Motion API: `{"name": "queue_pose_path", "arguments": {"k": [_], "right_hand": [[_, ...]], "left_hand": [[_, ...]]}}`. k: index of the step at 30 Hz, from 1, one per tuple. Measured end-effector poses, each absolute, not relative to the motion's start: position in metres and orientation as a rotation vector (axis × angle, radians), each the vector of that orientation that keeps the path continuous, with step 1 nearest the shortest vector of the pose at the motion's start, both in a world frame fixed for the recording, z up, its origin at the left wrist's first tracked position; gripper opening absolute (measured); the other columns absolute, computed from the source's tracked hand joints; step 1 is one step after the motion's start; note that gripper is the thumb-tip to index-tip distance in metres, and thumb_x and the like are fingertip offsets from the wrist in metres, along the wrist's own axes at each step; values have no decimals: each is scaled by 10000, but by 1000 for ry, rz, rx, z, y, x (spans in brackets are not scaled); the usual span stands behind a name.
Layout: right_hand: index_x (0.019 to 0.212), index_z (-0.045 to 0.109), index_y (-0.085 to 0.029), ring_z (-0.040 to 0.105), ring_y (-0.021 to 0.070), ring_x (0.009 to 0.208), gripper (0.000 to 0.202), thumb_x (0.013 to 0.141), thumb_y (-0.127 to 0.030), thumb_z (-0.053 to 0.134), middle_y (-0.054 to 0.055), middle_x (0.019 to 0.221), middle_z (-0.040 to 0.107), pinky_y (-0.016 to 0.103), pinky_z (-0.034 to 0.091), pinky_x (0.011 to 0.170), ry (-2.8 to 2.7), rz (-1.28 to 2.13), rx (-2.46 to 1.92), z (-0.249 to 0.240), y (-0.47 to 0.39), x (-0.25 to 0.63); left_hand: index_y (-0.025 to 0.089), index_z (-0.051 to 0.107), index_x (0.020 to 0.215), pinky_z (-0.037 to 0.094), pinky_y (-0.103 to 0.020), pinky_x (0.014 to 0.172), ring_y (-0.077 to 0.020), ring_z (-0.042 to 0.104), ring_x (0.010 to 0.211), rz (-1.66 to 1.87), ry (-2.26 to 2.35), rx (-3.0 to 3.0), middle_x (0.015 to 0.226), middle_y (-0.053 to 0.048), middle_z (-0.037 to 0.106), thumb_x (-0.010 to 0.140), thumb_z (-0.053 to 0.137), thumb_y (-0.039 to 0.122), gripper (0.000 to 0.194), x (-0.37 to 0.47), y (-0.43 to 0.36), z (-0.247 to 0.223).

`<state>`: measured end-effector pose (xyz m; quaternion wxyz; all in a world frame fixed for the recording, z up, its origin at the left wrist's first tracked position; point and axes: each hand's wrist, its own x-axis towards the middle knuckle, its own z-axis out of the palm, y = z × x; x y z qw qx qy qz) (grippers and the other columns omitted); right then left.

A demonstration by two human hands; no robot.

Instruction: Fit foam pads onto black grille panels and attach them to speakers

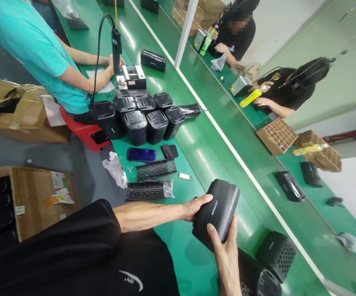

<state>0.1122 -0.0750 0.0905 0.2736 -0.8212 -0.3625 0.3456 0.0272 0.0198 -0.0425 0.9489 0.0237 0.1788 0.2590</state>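
Hands met on a black speaker housing (216, 211), held just above the green table (215, 139) near its front edge. Left hand (196, 206) came in from the side, fingers (203, 199) wrapped along the housing's upper left edge, thumb hidden. Right hand (225, 250) rose from below, thumb pressed flat on the lower face, other fingers curled behind the casing's right edge. White lettering ran along the tilted housing.

Beside it lay two black grille panels (153, 181), a dark phone (141, 154) and a crumpled plastic bag (115, 167). Farther up stood a cluster of black housings (144, 117). A co-worker in a teal shirt (30, 45) gripped a hanging electric screwdriver (116, 45) there.
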Motion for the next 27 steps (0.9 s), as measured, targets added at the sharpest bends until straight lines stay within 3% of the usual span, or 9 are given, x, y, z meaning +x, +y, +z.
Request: {"name": "queue_pose_path", "arguments": {"k": [3,8,11,15,17,23,25,27], "right_hand": [[1702,155,-292,492,407,1431,1257,715,-781,760,120,1636,444,525,379,1165,-908,992,-2311,89,-74,122],[1688,224,-289,431,380,1478,1185,738,-760,754,111,1657,409,514,321,1216,-933,1142,-2263,82,-70,147],[1648,316,-242,407,396,1485,1110,755,-737,751,149,1676,336,532,370,1196,-909,925,-2177,71,-82,137],[1638,92,-262,384,424,1475,1271,701,-658,854,205,1688,119,531,515,1072,-906,552,-2030,56,-93,90],[1584,70,-263,427,409,1428,1208,737,-644,843,221,1640,155,513,539,1038,-885,439,-2010,53,-88,72],[1505,277,-254,474,410,1344,1019,749,-689,802,185,1501,358,533,539,1021,-839,342,-2046,71,-91,84],[1504,339,-254,512,402,1289,1039,699,-674,843,165,1459,416,528,546,993,-815,396,-2042,80,-108,98],[1514,373,-246,534,387,1242,1058,673,-662,862,152,1423,454,509,541,972,-810,486,-2065,89,-125,108]], "left_hand": [[147,794,997,587,-371,850,-284,707,887,468,356,24,963,-129,744,837,709,662,546,28,16,-46],[129,772,997,573,-373,898,-271,698,906,494,458,-61,967,-126,760,770,787,597,520,32,15,-44],[99,746,1006,568,-362,851,-248,696,839,593,445,-97,933,-133,756,724,836,582,566,31,23,-34],[134,704,1042,547,-351,833,-222,694,816,745,420,-43,914,-101,749,668,901,544,588,32,36,-13],[154,684,1064,540,-343,834,-211,689,823,792,433,-39,914,-81,740,655,913,540,607,35,35,-5],[237,625,1257,536,-365,829,-198,684,826,663,419,163,985,-46,720,643,914,538,742,15,44,-3],[256,611,1335,534,-408,882,-243,696,953,586,411,359,1136,-86,718,626,922,514,816,-8,66,-1],[288,588,1412,479,-432,1043,-287,616,1258,600,390,602,1405,-106,634,611,941,390,881,-31,93,8]]}}
